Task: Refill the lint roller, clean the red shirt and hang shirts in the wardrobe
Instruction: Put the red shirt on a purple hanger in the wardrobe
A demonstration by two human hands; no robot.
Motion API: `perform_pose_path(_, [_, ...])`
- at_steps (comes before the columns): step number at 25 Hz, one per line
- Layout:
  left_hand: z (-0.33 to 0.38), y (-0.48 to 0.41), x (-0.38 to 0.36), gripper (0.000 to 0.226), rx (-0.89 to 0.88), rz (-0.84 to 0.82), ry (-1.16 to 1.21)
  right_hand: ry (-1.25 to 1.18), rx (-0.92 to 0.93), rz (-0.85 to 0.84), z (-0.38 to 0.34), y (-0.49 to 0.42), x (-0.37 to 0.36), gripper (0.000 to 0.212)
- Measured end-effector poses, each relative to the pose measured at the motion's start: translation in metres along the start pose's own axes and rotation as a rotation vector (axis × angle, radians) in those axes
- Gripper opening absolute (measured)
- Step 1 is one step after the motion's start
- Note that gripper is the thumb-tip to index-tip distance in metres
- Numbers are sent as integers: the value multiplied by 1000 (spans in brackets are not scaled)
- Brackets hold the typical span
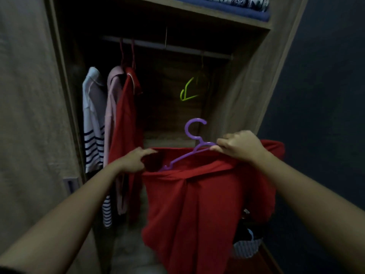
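Observation:
I hold a red shirt up in front of the open wardrobe. My left hand pinches the shirt's opening at its left edge. My right hand grips a purple hanger by its right shoulder, over the shirt. The hanger's left arm dips inside the shirt's opening and its hook points up. No lint roller is in view.
On the wardrobe rail hang a white striped shirt, a pink shirt and another red garment at the left, and an empty yellow-green hanger at the right. Folded blue textiles lie on the top shelf. A basket stands low right.

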State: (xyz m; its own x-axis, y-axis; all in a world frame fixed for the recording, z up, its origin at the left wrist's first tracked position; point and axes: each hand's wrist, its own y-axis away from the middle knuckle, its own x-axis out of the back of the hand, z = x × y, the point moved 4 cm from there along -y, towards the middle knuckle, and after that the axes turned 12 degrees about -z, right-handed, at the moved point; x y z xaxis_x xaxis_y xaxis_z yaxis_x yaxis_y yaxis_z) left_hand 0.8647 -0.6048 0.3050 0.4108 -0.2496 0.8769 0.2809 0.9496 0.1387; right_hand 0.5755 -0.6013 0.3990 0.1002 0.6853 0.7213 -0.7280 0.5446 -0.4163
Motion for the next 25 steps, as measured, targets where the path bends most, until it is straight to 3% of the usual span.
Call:
perform_pose_path(2, [38,14,11,59,-118,363,-64,-142,-132,-29,-11,-9,-1,51])
perform_pose_path(3, [54,23,11,54,-254,456,-50,-244,-250,-50,-8,-12,-1,49])
perform_pose_path(5, [68,42,20,50,-458,526,88,-433,-391,-67,5,-12,1,45])
perform_pose_path(8, [48,47,44,63,-425,669,121,-594,-453,22,19,-10,14,41])
perform_pose_path(11, [48,43,60,67,-244,682,-209,-666,-463,69,19,-17,21,36])
perform_pose_path(13, [54,47,72,67,-227,658,-267,-741,-458,81,17,-19,25,38])
perform_pose_path(16, [61,48,75,52,-398,421,-71,-764,-491,81,14,-22,31,40])
perform_pose_path(20, [46,46,79,3,-411,473,145,-688,-543,34,20,-20,37,44])
perform_pose_path(22, [39,50,83,15,-429,485,255,-818,-498,-80,35,-14,28,49])
perform_pose_path(25, [36,54,87,37,-432,457,347,-1021,-322,-203,45,-8,16,31])
